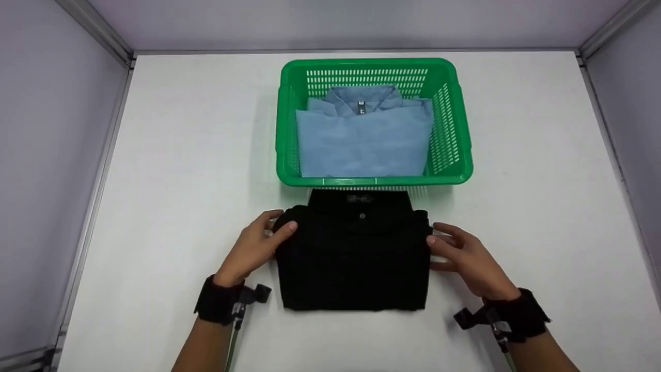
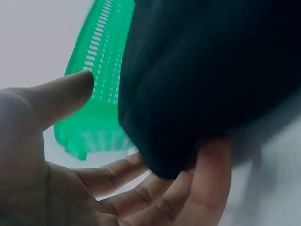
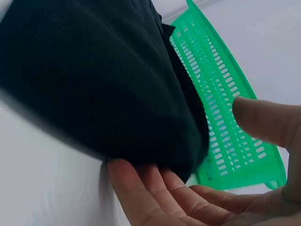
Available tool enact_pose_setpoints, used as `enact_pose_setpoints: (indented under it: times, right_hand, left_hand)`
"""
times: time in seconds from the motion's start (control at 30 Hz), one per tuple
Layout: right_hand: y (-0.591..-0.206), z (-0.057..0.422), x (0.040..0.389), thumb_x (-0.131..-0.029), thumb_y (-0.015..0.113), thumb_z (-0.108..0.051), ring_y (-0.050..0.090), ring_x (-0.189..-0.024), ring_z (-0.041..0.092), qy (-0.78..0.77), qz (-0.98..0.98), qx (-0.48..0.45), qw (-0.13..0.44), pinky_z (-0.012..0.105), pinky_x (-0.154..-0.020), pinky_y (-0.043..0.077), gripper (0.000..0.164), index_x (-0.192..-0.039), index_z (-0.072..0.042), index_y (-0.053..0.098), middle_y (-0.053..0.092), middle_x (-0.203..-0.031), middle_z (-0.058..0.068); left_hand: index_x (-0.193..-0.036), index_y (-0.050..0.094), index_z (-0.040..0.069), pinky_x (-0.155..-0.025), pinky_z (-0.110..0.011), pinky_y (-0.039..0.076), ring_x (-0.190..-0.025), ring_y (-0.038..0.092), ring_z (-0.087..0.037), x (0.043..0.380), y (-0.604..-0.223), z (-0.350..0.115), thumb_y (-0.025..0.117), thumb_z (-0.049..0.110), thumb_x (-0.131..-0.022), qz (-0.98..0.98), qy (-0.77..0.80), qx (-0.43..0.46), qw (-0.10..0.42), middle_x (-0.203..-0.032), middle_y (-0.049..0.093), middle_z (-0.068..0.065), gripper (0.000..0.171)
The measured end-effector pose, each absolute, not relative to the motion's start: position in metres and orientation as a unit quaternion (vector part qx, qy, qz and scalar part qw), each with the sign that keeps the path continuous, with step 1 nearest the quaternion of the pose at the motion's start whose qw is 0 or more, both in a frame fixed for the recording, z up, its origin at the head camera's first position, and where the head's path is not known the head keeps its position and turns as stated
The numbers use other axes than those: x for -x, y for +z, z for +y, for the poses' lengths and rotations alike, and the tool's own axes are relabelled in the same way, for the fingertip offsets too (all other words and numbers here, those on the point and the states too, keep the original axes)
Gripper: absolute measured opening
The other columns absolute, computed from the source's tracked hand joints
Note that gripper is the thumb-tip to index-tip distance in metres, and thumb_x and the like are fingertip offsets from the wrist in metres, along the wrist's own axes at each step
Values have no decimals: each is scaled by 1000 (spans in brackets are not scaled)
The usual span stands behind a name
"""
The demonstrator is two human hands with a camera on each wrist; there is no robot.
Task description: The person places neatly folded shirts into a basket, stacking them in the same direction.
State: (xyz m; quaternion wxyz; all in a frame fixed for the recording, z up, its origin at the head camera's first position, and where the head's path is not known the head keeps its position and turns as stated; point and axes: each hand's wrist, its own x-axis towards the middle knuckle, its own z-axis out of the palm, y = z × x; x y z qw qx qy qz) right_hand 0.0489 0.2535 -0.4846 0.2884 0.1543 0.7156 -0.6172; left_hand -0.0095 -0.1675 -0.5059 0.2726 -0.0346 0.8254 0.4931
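A folded black shirt (image 1: 356,258) lies in front of the basket, its collar toward it, with a label and a button showing. At its left edge is my left hand (image 1: 254,245), the fingertips under the cloth. The left wrist view shows this thumb (image 2: 70,94) apart from the fabric. My right hand (image 1: 470,258) is at the opposite edge, fingers tucked beneath it. In the right wrist view, that thumb (image 3: 263,117) also stands clear of the black cloth (image 3: 103,84). The fingertips under the shirt are partly hidden.
Behind the black shirt stands a green slotted plastic basket (image 1: 374,181), close to its collar. A folded light blue shirt (image 1: 364,142) lies inside, collar at the back. The white table (image 1: 181,155) is bordered by pale panels at the back and sides.
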Motion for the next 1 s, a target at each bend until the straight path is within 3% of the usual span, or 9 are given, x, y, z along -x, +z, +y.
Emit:
enact_pose_setpoints:
  times: [0.27,0.53,0.83,1.0]
  right_hand:
    - [-483,269,-53,-109,58,-39,61,-138,29,-602,718,-188,295,43,-105,59,79,-166,1,21,48,-159,29]
    - [-485,282,-53,-111,53,-38,66,-131,19,-644,665,-185,330,43,-106,58,74,-164,4,22,53,-157,24]
    - [-493,276,-45,-113,51,-32,69,-126,18,-691,605,-156,364,41,-106,58,74,-164,9,17,69,-140,6]
    - [-497,272,-43,-114,48,-30,69,-124,14,-689,610,-119,373,34,-104,57,69,-162,11,21,73,-133,0]
  left_hand:
    - [-162,36,10,-90,-41,63,-122,68,-33,-2,-502,-188,65,54,-102,788,539,83,287,-149,54,-21,80]
    - [-162,33,3,-87,-43,65,-118,74,-35,-4,-505,-204,64,48,-105,724,608,96,313,-143,61,-29,79]
    - [-160,37,4,-84,-43,66,-109,73,-27,0,-513,-194,66,40,-105,679,640,98,345,-139,61,-26,72]
    - [-162,33,3,-90,-43,64,-118,71,-27,-1,-515,-188,65,37,-105,676,642,88,352,-143,60,-26,74]
